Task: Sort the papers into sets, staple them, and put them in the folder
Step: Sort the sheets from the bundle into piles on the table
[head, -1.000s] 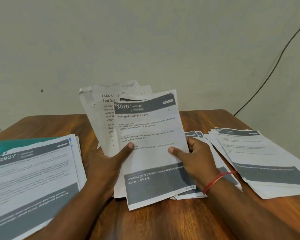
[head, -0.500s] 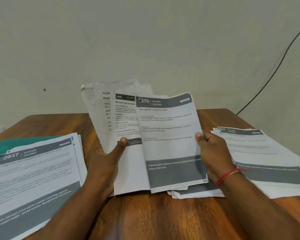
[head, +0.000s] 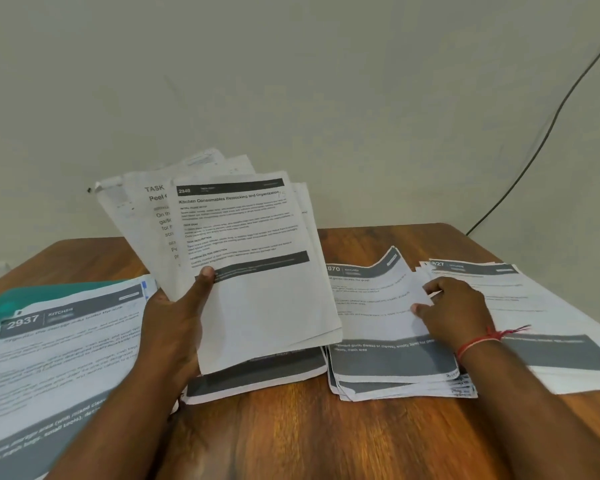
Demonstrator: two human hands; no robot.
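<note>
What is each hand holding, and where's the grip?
Left hand grips a fanned sheaf of papers at its lower left edge; right hand pinches the garlic sheet by its right edge.

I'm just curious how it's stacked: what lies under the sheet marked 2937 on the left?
Under the sheet marked 2937, edges of more white sheets stick out, and below them a green folder shows at the far-left corner. The rest of the folder is covered.
</note>
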